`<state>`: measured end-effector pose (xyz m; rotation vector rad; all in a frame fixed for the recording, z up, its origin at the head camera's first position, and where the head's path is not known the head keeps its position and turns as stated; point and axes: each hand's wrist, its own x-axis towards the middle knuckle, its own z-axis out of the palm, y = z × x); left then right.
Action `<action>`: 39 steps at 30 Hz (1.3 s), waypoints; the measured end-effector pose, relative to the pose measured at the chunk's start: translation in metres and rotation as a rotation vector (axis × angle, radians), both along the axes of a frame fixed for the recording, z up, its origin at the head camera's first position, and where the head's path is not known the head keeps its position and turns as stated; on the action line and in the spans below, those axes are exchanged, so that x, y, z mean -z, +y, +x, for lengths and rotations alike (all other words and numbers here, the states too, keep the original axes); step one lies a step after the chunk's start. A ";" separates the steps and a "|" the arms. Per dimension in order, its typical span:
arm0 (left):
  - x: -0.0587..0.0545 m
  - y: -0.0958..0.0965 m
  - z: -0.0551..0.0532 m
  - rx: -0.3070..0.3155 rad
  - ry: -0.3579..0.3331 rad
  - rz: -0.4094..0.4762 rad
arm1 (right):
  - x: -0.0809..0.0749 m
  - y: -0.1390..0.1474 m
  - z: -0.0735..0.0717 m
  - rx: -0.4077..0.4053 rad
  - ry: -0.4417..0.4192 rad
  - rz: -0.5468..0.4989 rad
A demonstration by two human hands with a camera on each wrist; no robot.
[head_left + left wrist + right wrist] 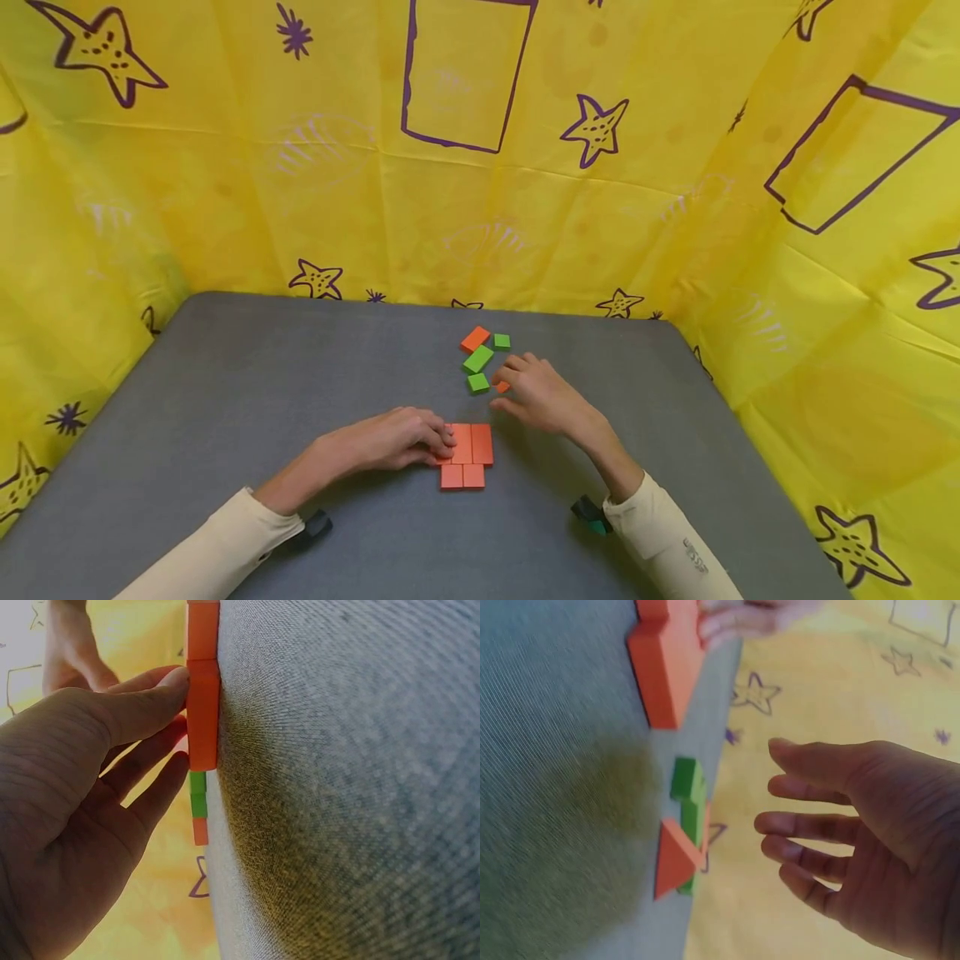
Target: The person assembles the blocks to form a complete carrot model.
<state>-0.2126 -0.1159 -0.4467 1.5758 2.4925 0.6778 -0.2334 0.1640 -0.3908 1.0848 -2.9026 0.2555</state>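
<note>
Several flat orange blocks (482, 444) lie joined edge to edge on the grey table, with two small orange square blocks (462, 477) along their near side. My left hand (397, 437) rests its fingertips on the left part of this group and covers some of it. In the left wrist view, thumb and fingertips touch the upper face of an orange block (202, 716). Farther right, my right hand (543, 396) hovers with spread, loosely bent fingers and nothing in them. Close to its fingertips lies an orange triangular block (676, 862), partly hidden in the head view.
Beyond the triangle lie a near green square block (478, 383), a green rectangular block (478, 359), a far green square block (502, 342) and an orange rectangular block (475, 338). Yellow patterned cloth (450, 208) walls the grey table (300, 358) at the back and sides.
</note>
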 end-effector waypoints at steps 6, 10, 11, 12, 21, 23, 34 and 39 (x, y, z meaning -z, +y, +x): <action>0.002 -0.001 -0.001 0.016 0.012 0.011 | -0.008 0.012 -0.009 0.018 0.045 -0.020; 0.002 -0.001 -0.002 0.022 0.028 0.020 | -0.010 0.018 -0.014 0.038 0.043 -0.022; 0.002 -0.001 -0.002 0.022 0.030 0.021 | -0.010 0.020 -0.016 0.038 0.044 -0.021; 0.001 -0.001 -0.002 0.022 0.032 0.021 | -0.010 0.021 -0.017 0.037 0.050 -0.018; 0.002 0.000 -0.002 0.024 0.025 0.019 | 0.000 0.017 -0.044 -0.008 -0.037 -0.003; 0.002 0.000 -0.002 0.025 0.021 0.019 | 0.003 0.011 -0.058 -0.015 -0.065 0.013; 0.000 -0.002 0.000 0.024 0.018 0.026 | 0.023 -0.027 -0.131 0.007 -0.128 0.131; -0.001 -0.002 0.002 0.026 0.012 0.019 | 0.032 -0.031 -0.139 0.059 -0.088 0.159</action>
